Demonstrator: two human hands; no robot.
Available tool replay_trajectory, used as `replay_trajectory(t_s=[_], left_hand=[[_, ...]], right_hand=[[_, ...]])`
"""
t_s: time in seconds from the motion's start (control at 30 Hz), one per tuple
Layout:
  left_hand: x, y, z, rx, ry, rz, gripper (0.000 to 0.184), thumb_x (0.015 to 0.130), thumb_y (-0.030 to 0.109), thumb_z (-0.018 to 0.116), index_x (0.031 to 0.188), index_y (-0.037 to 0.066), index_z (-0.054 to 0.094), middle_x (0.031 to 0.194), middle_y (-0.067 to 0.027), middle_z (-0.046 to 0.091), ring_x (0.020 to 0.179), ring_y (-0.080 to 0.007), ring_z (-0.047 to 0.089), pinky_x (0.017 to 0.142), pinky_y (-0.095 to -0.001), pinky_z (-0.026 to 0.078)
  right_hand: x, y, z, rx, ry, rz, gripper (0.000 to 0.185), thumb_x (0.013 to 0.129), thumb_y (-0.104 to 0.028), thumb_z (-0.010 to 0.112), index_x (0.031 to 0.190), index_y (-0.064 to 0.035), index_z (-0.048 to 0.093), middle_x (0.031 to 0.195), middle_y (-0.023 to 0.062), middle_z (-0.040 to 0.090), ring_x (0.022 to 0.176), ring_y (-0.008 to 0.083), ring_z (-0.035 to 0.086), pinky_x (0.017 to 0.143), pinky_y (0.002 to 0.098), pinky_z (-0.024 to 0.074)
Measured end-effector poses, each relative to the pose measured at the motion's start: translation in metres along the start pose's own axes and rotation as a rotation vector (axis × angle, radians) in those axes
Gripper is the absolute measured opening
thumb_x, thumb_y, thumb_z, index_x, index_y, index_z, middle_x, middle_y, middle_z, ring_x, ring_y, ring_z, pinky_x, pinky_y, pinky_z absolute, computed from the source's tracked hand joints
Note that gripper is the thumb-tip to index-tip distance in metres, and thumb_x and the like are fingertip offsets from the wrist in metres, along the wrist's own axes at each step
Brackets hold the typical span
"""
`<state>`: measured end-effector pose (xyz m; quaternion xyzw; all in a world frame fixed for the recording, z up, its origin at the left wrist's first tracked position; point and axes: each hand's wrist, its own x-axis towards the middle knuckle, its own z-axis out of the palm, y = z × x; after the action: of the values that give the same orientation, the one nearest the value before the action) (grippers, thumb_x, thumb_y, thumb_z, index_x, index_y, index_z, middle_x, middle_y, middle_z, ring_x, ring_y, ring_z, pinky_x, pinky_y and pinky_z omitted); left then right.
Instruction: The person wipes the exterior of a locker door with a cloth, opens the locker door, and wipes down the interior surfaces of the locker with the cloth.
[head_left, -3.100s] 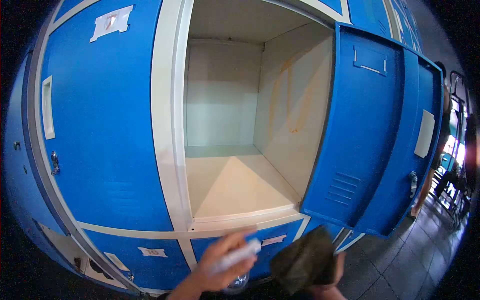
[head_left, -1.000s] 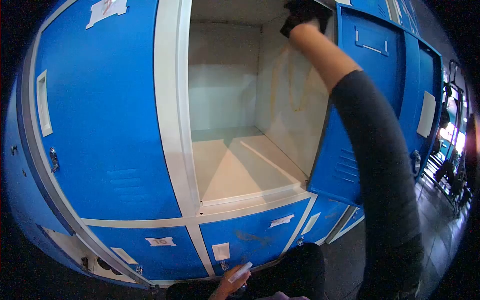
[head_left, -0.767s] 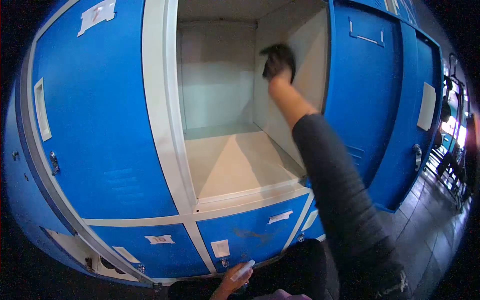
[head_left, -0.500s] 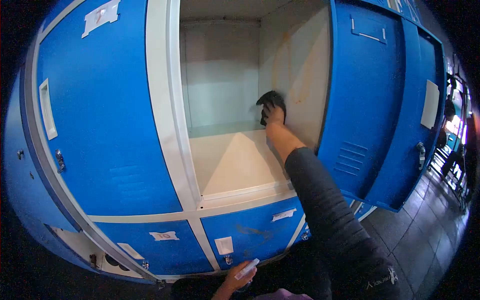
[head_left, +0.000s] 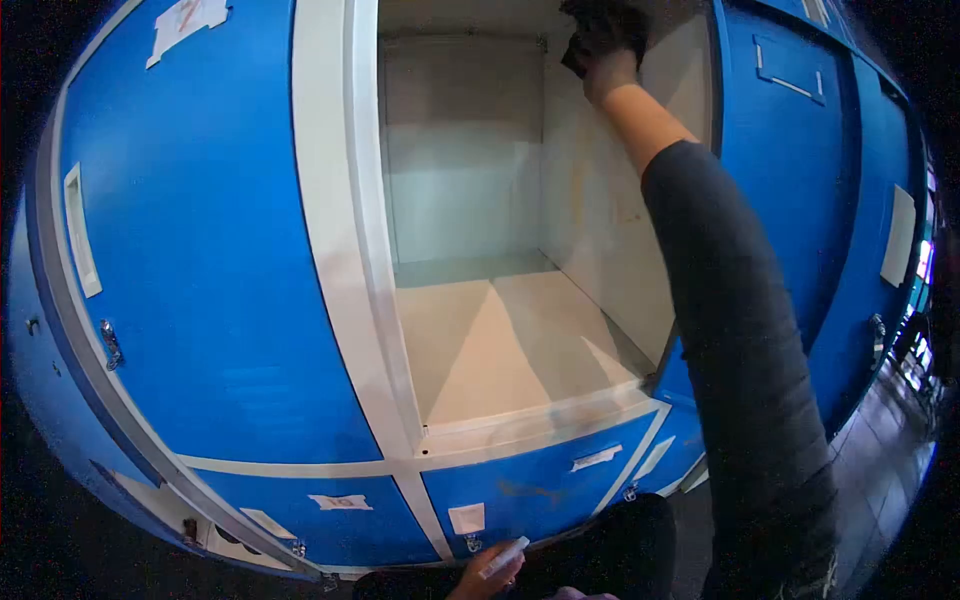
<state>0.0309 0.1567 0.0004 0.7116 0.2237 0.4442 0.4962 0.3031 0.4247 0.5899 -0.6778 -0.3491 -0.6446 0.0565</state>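
My right hand [head_left: 610, 68] is raised inside the open locker compartment, near the top of its right wall [head_left: 605, 200]. Its fingers press a dark cloth [head_left: 625, 30] there. Low at the bottom centre, my left hand [head_left: 487, 578] is wrapped round a whitish, translucent object [head_left: 505, 557], perhaps part of a bottle; its lower part is hidden. Faint orange marks show on the compartment's right wall. Light and shadow fall over the compartment floor [head_left: 500, 340].
The open blue door [head_left: 780, 190] stands to the right, partly behind my right arm. A closed blue door [head_left: 200, 240] is at the left, with smaller closed doors [head_left: 530, 490] below. Grey floor tiles [head_left: 870, 470] and a bright area lie far right.
My right hand has moved with the dark cloth from low on the compartment's right side up to its top. My left hand stays low with its object. The view has shifted slightly.
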Motion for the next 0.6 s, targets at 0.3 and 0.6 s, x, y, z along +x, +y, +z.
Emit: replay_trajectory(t_s=[0.3,0.6], left_hand=[[-0.006,-0.023,0.005,-0.148,-0.074,-0.529,0.032,0.086,0.018,0.059,0.113,0.002,0.054,0.086,-0.0041,0.06,0.067,-0.0108,0.057,0.06,-0.0252,0.048],[-0.006,-0.015,0.009,-0.062,-0.103,-0.397,0.043,0.085,0.035,0.059,0.116,0.006,0.054,0.079,-0.0003,0.057,0.061,-0.0101,0.054,0.056,-0.0259,0.045]], right_hand=[[-0.17,-0.134,0.081,-0.054,-0.397,-0.514,0.047,0.087,-0.03,0.038,0.133,-0.0191,0.04,0.145,0.0014,0.025,0.136,0.0231,0.015,0.11,0.044,0.0076],[-0.134,-0.078,0.035,0.055,-0.396,-0.417,0.047,0.085,-0.03,0.045,0.13,-0.0193,0.044,0.141,0.0022,0.031,0.134,0.0242,0.02,0.108,0.0429,0.0136]])
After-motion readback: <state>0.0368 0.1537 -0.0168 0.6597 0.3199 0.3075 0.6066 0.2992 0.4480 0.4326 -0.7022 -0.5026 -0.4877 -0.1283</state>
